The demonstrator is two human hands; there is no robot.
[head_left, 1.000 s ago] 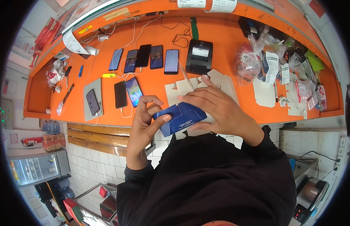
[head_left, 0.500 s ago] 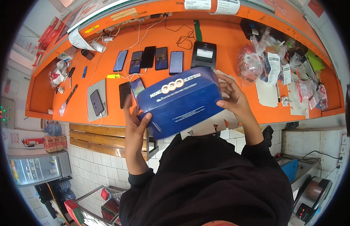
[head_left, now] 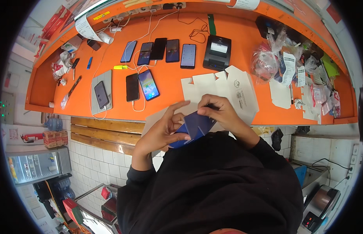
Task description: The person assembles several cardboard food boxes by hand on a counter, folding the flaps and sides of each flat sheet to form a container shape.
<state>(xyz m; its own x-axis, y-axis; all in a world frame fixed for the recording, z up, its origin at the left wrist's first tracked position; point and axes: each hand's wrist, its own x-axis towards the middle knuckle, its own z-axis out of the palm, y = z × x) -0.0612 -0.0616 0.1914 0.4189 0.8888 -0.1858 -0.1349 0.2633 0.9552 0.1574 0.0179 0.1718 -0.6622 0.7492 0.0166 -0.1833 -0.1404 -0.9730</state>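
At the counter's front edge, close to my body, a blue cardboard carton (head_left: 197,126) is between my two hands. It is turned end-on, and a folded blue flap shows. My left hand (head_left: 160,132) grips its left side, thumb along the near edge and index finger stretched out. My right hand (head_left: 222,113) pinches the flap's upper right corner. Beyond and beneath the hands lie flat white cardboard sheets (head_left: 244,91) with cut tabs and a small dark print. How far the carton rests on them is hidden.
Several phones, one a lit phone (head_left: 149,85), lie on the orange counter (head_left: 169,107) with white charging cables. A black receipt printer (head_left: 217,52) stands beyond the sheets. Plastic bags (head_left: 264,62) and paper slips crowd the right side. A tablet (head_left: 106,99) lies left under another phone.
The carton has come down and nearer my body, its printed front turned out of view. My right hand has moved left to its flap. The white sheets and printer are now more exposed.
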